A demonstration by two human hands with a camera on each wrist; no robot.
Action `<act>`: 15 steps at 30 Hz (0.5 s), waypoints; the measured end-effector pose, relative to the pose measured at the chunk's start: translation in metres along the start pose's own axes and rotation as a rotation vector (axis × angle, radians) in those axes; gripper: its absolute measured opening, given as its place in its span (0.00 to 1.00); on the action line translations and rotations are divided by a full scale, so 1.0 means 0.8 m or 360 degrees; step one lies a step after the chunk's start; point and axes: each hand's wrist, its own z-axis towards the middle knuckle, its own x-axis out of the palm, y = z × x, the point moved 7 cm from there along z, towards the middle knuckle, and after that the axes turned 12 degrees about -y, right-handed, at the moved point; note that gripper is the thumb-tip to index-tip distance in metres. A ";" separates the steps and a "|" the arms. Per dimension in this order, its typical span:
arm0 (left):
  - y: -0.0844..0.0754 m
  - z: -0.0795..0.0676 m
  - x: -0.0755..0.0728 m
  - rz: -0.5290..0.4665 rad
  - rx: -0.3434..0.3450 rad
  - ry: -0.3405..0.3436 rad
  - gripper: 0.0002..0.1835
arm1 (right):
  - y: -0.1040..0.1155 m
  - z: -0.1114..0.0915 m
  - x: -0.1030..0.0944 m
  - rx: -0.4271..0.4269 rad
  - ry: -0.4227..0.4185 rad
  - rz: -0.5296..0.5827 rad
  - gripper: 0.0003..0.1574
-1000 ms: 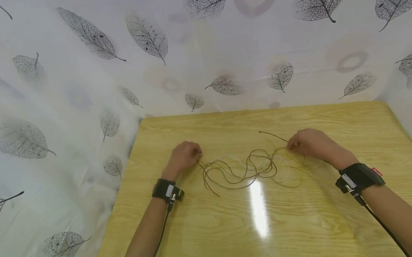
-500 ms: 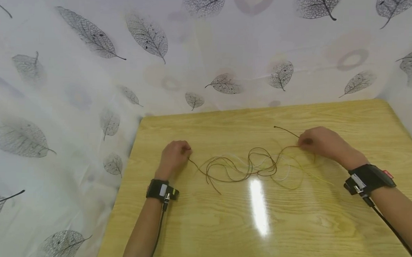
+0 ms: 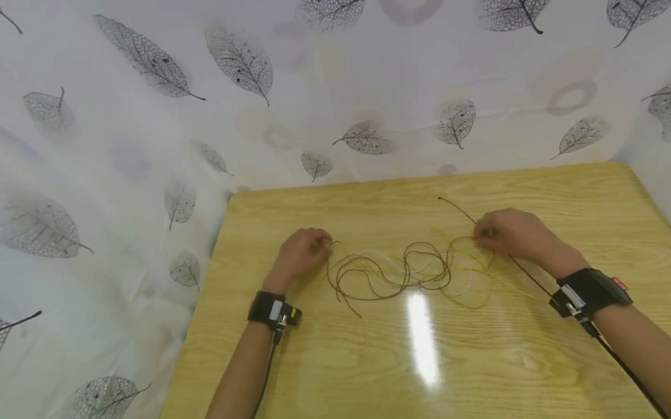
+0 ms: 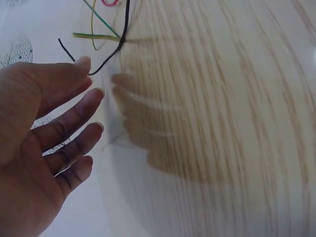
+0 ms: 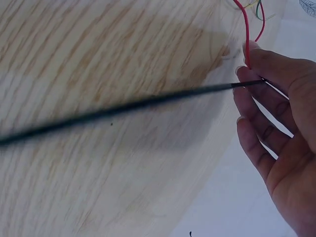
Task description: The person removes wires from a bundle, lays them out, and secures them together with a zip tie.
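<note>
Tangled thin wires (image 3: pixel 405 297) in several colours lie in loose loops on the table between the two hands. In the left wrist view my left hand (image 4: pixel 44 118) pinches a black wire (image 4: pixel 104 63) near its end between thumb and index finger; the other fingers are loosely bent. In the right wrist view my right hand (image 5: pixel 281 118) pinches a red wire (image 5: pixel 247 32) at the fingertips. A thin dark strand (image 5: pixel 148 102) also passes between its thumb and fingers, and runs back toward the wrist. The strand's far end (image 3: pixel 448 203) sticks out past my fingertips in the head view.
A wood-grain table (image 3: pixel 362 373) carries the wires, with a bright light reflection (image 3: pixel 422 338) on it. A white leaf-print sheet (image 3: pixel 296 76) rises behind the table and on both sides. Each wrist bears a black strap camera (image 3: pixel 590 299) with a cable.
My hands first spread apart, drawing the wires outward, then moved back toward each other. The dark strand now shows between my right hand and its wrist strap.
</note>
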 end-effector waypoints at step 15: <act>-0.032 0.011 -0.009 -0.0034 0.0144 -0.0107 0.17 | 0.010 0.006 -0.017 0.0008 -0.0139 -0.0005 0.14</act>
